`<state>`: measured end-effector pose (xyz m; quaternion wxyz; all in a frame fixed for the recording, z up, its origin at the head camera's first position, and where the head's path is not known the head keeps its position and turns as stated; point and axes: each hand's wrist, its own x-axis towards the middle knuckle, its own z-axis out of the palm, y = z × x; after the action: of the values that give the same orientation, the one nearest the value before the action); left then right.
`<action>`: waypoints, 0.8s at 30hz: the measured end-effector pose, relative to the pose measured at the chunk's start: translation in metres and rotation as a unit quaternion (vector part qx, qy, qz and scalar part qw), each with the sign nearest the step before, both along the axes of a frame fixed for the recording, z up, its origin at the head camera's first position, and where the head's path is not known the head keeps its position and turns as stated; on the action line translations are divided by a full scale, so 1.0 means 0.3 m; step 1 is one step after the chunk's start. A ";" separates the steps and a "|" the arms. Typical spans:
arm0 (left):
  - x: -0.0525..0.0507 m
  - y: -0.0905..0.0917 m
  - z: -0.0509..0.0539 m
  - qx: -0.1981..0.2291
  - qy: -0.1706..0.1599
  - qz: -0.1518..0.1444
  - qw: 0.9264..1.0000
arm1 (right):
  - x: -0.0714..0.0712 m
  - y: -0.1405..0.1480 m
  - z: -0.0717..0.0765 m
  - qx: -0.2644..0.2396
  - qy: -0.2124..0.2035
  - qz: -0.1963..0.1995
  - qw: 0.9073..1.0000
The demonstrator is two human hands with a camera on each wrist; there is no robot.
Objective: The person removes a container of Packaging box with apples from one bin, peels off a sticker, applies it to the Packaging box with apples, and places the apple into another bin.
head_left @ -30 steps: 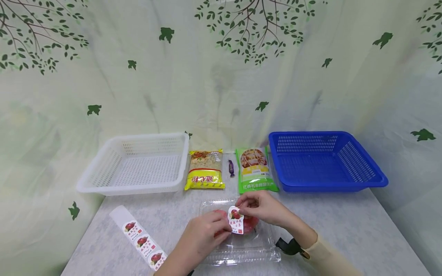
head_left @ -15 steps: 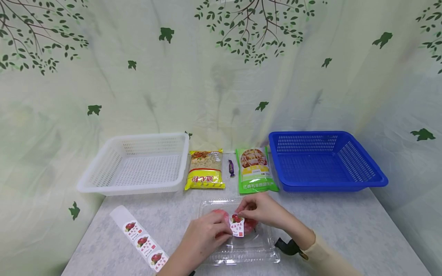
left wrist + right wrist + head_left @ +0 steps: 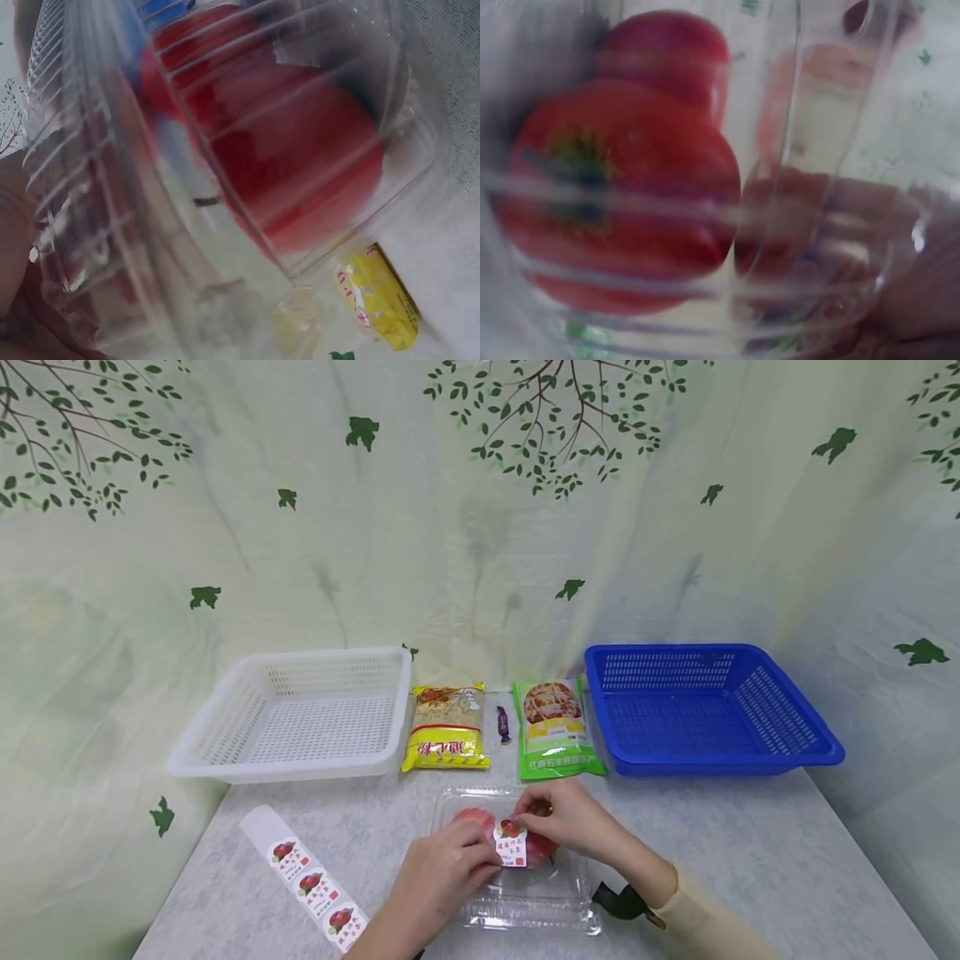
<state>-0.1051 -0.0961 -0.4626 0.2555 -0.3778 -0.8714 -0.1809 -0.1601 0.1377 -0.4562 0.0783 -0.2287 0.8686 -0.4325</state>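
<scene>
A clear plastic clamshell box (image 3: 525, 910) sits shut at the front of the table. Two red apples (image 3: 652, 180) show through its wall in the right wrist view; the red fruit (image 3: 300, 157) also fills much of the left wrist view. Over the lid is a white sticker (image 3: 511, 850) printed with red fruit and writing. My left hand (image 3: 450, 864) pinches its left edge with bent fingers. My right hand (image 3: 566, 814) pinches its top right corner between thumb and forefinger. Whether the sticker's underside touches the lid is hidden.
A strip of similar stickers (image 3: 307, 881) lies to the left. Behind the box are a yellow food packet (image 3: 447, 728), a small purple-wrapped sweet (image 3: 502, 725) and a green food packet (image 3: 555, 731). A white basket (image 3: 330, 768) and a blue basket (image 3: 697, 768) flank them.
The sticker has tipped down flatter over the lid, its top edge sinking with my right hand. The box has shifted slightly left. My left hand has stayed nearly in place.
</scene>
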 end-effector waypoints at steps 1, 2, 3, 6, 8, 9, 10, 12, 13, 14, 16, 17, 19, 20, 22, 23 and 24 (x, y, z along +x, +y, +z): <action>-0.001 -0.001 0.000 0.002 -0.004 0.001 1.000 | 0.000 -0.002 -0.001 0.001 0.003 -0.003 1.000; -0.001 -0.003 0.000 0.004 -0.007 0.003 1.000 | 0.000 -0.004 -0.001 0.002 0.004 -0.008 1.000; -0.002 -0.004 -0.001 0.007 -0.014 0.005 1.000 | 0.000 -0.006 0.000 0.002 0.005 -0.011 1.000; -0.005 -0.010 -0.003 0.010 -0.023 0.014 1.000 | 0.002 -0.010 0.002 0.003 0.003 -0.020 1.000; -0.008 -0.016 -0.005 0.011 -0.024 0.018 0.999 | 0.003 -0.012 0.004 0.003 -0.001 -0.026 1.000; -0.009 -0.019 -0.007 0.011 -0.024 0.018 0.999 | 0.003 -0.012 0.005 0.004 -0.002 -0.028 1.000; -0.010 -0.022 -0.008 0.011 -0.023 0.020 0.999 | 0.003 -0.013 0.006 0.006 -0.003 -0.030 1.000; -0.014 -0.027 -0.011 0.016 -0.023 0.017 0.999 | 0.004 -0.013 0.006 0.008 -0.004 -0.032 0.999; -0.016 -0.030 -0.013 0.019 -0.022 0.016 0.999 | 0.003 -0.014 0.005 0.008 -0.005 -0.033 0.999; -0.017 -0.032 -0.015 0.021 -0.020 0.013 0.999 | 0.003 -0.014 0.005 0.009 -0.003 -0.034 0.999; -0.020 -0.037 -0.019 0.026 -0.020 0.007 0.999 | 0.003 -0.015 0.004 0.011 -0.001 -0.036 0.999; -0.021 -0.040 -0.021 0.027 -0.018 0.004 0.999 | 0.002 -0.015 0.003 0.011 0.000 -0.036 0.999; -0.022 -0.045 -0.028 0.028 -0.019 -0.002 0.999 | 0.002 -0.016 0.002 0.013 0.003 -0.038 0.999; -0.023 -0.048 -0.032 0.028 -0.021 -0.005 0.999 | 0.001 -0.016 0.001 0.014 0.005 -0.038 0.999; -0.023 -0.053 -0.042 0.033 -0.027 -0.010 0.999 | 0.001 -0.017 0.000 0.015 0.007 -0.039 0.999; -0.022 -0.054 -0.046 0.038 -0.036 -0.013 0.999 | 0.001 -0.017 0.000 0.016 0.008 -0.038 0.999; -0.021 -0.055 -0.050 0.043 -0.048 -0.015 0.998 | 0.000 -0.018 0.000 0.018 0.009 -0.038 0.999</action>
<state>-0.1115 -0.1125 -0.4775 0.2262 -0.3706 -0.8683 -0.2399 -0.1600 0.1324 -0.4562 0.0578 -0.1978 0.8850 -0.4175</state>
